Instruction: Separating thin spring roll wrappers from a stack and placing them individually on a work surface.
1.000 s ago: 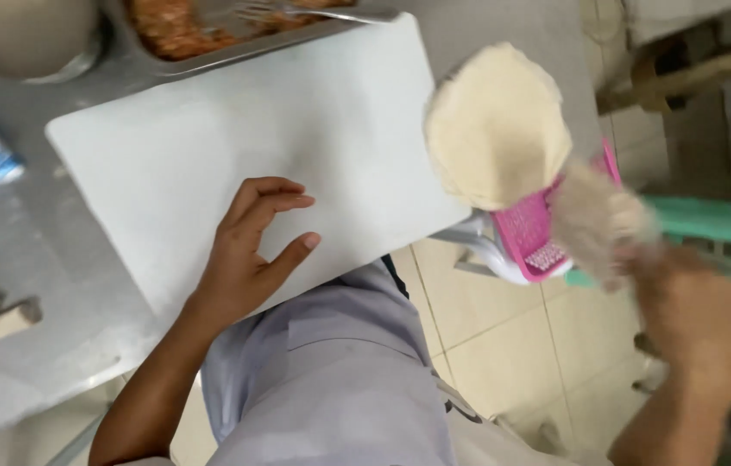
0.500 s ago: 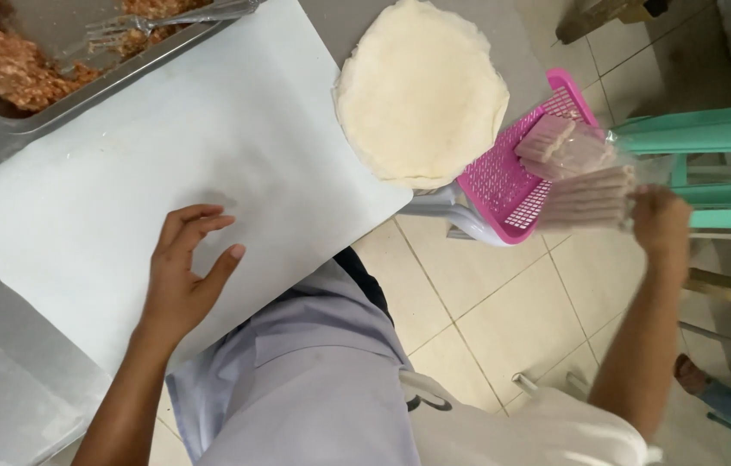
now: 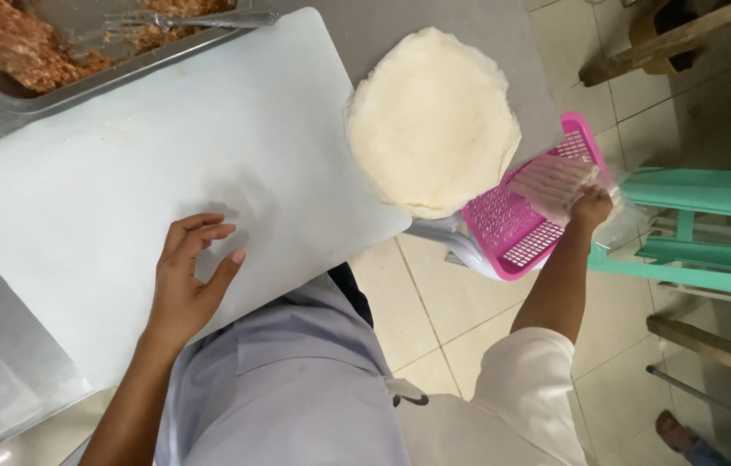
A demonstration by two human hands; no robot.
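My left hand [image 3: 189, 274] rests with fingers spread on the large white cutting board [image 3: 150, 164] near its front edge, holding nothing. My right hand [image 3: 590, 207] reaches out to the right, shut on a clear plastic bag of pale rolled sticks [image 3: 555, 183], held over a pink slotted basket [image 3: 521, 216]. A stack of round pale dough wrappers [image 3: 433, 119] lies on the metal counter just right of the board.
A metal tray of reddish minced filling [image 3: 29, 47] with a fork [image 3: 201, 19] sits at the back left. A teal plastic stool [image 3: 711, 233] and a wooden bench [image 3: 685, 34] stand on the tiled floor to the right. A foot [image 3: 680, 436] shows at bottom right.
My right hand has brought the bag of sticks down and leftward onto the pink basket. My left hand has stayed on the board. The view has shifted.
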